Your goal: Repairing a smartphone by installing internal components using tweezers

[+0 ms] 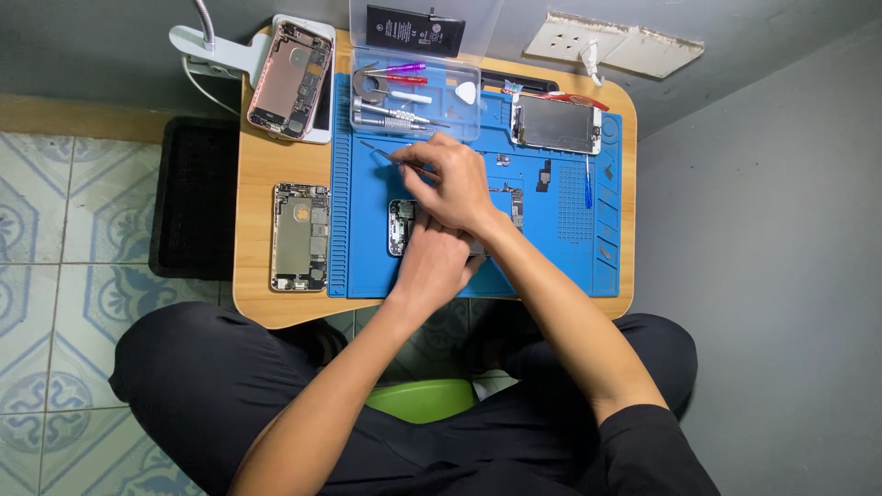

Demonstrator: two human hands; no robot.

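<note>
Phone [401,227], opened, lies mid-mat [367,266] right under my crossed hands, close in front of me where I can look straight down into it. My left hand [432,262] presses down on its lower end to pin it flat, while my right hand [455,184] pinches tweezers [386,154] above it, tips angled up-left. Spare shells [300,237] sit left on the table [257,303], tool tray [413,92] at the mat's top edge within reach.
</note>
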